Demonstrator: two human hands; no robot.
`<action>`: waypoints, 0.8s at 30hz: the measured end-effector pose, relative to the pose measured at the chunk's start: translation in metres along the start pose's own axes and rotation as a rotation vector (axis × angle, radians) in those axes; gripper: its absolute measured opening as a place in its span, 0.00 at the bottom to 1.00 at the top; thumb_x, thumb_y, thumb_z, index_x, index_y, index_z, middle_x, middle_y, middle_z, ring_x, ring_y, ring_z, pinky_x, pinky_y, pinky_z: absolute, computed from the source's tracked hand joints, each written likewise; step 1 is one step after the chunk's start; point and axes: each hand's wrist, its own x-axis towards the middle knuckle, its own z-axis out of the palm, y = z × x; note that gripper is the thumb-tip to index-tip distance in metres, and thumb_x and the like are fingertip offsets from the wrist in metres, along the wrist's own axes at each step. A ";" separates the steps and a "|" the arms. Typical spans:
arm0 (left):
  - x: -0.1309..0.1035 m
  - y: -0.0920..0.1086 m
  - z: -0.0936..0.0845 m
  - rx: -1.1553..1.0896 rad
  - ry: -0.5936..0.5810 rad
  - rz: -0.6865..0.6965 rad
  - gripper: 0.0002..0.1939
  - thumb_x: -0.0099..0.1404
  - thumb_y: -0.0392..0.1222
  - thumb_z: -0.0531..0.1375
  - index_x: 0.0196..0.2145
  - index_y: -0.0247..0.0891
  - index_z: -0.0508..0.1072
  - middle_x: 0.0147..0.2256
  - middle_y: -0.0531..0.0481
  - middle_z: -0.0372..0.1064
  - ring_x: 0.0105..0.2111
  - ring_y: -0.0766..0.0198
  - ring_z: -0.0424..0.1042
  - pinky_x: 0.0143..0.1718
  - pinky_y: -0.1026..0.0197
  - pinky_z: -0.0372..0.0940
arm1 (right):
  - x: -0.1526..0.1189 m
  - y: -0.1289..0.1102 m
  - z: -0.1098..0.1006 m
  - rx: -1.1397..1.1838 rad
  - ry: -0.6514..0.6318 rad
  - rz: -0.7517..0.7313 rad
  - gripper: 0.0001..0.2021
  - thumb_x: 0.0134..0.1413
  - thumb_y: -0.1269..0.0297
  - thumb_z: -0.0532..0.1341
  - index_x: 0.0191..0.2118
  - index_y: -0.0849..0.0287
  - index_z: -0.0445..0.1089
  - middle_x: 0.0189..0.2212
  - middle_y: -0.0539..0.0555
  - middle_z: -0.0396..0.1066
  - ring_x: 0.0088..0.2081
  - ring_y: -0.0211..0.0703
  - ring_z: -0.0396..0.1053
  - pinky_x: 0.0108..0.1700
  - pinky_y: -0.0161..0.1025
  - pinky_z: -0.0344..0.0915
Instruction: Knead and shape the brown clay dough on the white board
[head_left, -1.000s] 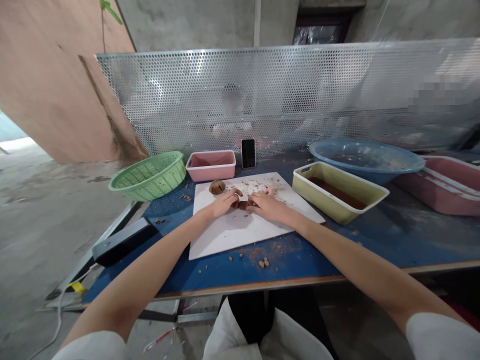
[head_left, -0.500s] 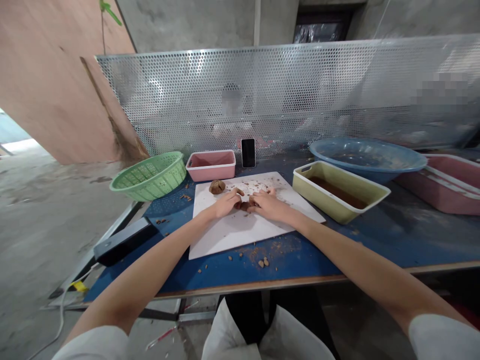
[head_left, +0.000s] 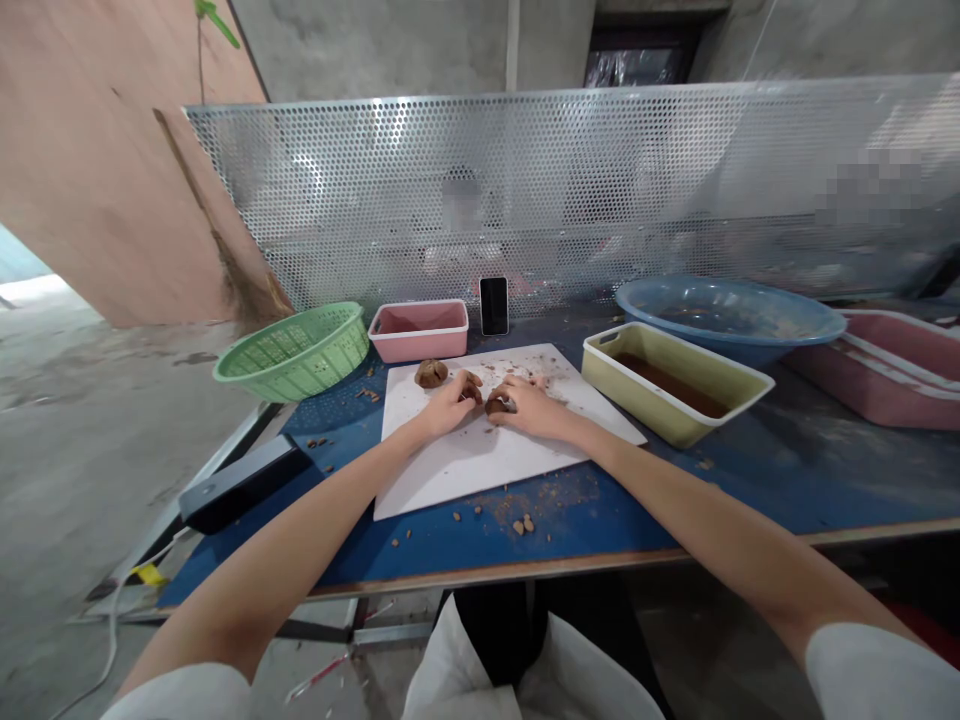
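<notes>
Over a white board both hands work close together. My right hand curls its fingers around a brown clay lump resting on the board. My left hand is bent just to the left, its fingers closed on a brown clay piece that they partly hide. A gap of white board shows between the two hands. Behind my left hand sits a larger round clay ball, cracked on its surface. Brown crumbs are scattered over the far part of the board.
A green basket and a pink tub stand at the back left, a phone upright beside them. At right are a yellow-green tub of brown water, a blue basin and another pink tub. A black box lies left.
My hands have moved slightly apart. The brown clay between them, joined or touching before, now shows as separate pieces, one at each hand.
</notes>
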 end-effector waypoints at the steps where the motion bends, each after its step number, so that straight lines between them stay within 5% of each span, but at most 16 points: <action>1: 0.000 0.002 0.000 0.009 0.010 0.000 0.16 0.60 0.37 0.58 0.47 0.40 0.68 0.39 0.49 0.75 0.41 0.59 0.75 0.49 0.54 0.69 | 0.000 -0.001 -0.001 0.000 0.015 0.000 0.11 0.67 0.54 0.69 0.48 0.54 0.78 0.52 0.58 0.75 0.56 0.58 0.70 0.63 0.59 0.53; 4: -0.001 0.011 -0.001 -0.042 0.013 -0.022 0.15 0.66 0.45 0.61 0.48 0.37 0.74 0.43 0.45 0.77 0.42 0.58 0.75 0.47 0.55 0.70 | -0.002 -0.003 -0.003 -0.026 0.110 -0.051 0.15 0.68 0.51 0.68 0.52 0.54 0.75 0.54 0.60 0.73 0.58 0.59 0.69 0.64 0.59 0.53; 9: -0.005 0.027 0.000 -0.553 -0.125 -0.127 0.32 0.64 0.62 0.70 0.57 0.38 0.76 0.55 0.35 0.77 0.53 0.50 0.79 0.49 0.53 0.72 | -0.006 -0.009 -0.006 -0.009 0.267 -0.101 0.21 0.71 0.43 0.63 0.59 0.50 0.71 0.54 0.59 0.73 0.58 0.57 0.69 0.62 0.55 0.56; 16: -0.008 0.031 0.006 -0.760 -0.117 -0.154 0.40 0.55 0.61 0.79 0.57 0.38 0.76 0.55 0.34 0.78 0.56 0.47 0.79 0.54 0.52 0.72 | -0.012 -0.021 -0.007 -0.029 0.340 -0.151 0.21 0.72 0.43 0.61 0.60 0.51 0.69 0.55 0.59 0.73 0.57 0.58 0.69 0.63 0.55 0.53; 24: -0.007 0.029 0.008 -0.846 -0.098 -0.159 0.33 0.56 0.58 0.79 0.54 0.38 0.80 0.50 0.38 0.79 0.49 0.56 0.79 0.52 0.56 0.73 | -0.015 -0.026 -0.007 -0.090 0.385 -0.119 0.21 0.72 0.46 0.61 0.59 0.55 0.70 0.51 0.61 0.73 0.55 0.59 0.69 0.62 0.56 0.52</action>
